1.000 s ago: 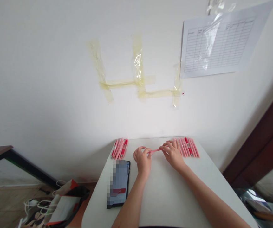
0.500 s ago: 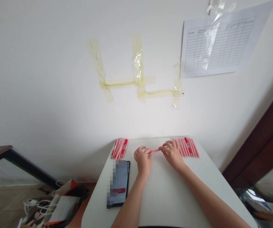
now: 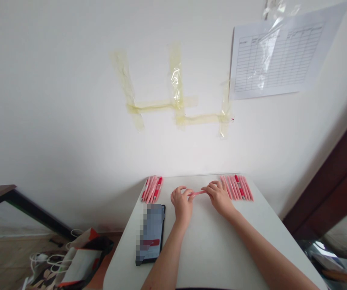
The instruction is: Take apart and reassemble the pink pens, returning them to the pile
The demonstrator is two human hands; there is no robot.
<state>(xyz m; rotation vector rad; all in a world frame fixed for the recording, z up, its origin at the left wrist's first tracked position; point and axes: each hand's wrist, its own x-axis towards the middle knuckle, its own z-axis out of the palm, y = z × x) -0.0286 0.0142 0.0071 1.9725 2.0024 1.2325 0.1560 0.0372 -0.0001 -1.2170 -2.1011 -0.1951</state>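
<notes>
A slim pink pen (image 3: pixel 199 192) lies nearly level between my two hands, above the white table. My left hand (image 3: pixel 181 203) pinches its left end, and my right hand (image 3: pixel 219 197) pinches the right end. The fingertips hide both ends. Beyond my left hand, a bunch of pink and red pens (image 3: pixel 152 189) rests at the table's back left corner. A row of several pink pens (image 3: pixel 247 188), with a darker red pen (image 3: pixel 239 186) among them, lies just right of my right hand.
A phone (image 3: pixel 153 233), partly blurred out, lies on the white table (image 3: pixel 215 249) left of my left forearm. Behind the table rises a white wall with yellowed tape (image 3: pixel 176 80) and a printed sheet (image 3: pixel 277 60). Bags and cables (image 3: pixel 70 262) sit on the floor at left.
Both hands keep their pinch on the pink pen. The pen now lies a little more level; otherwise almost nothing has moved.
</notes>
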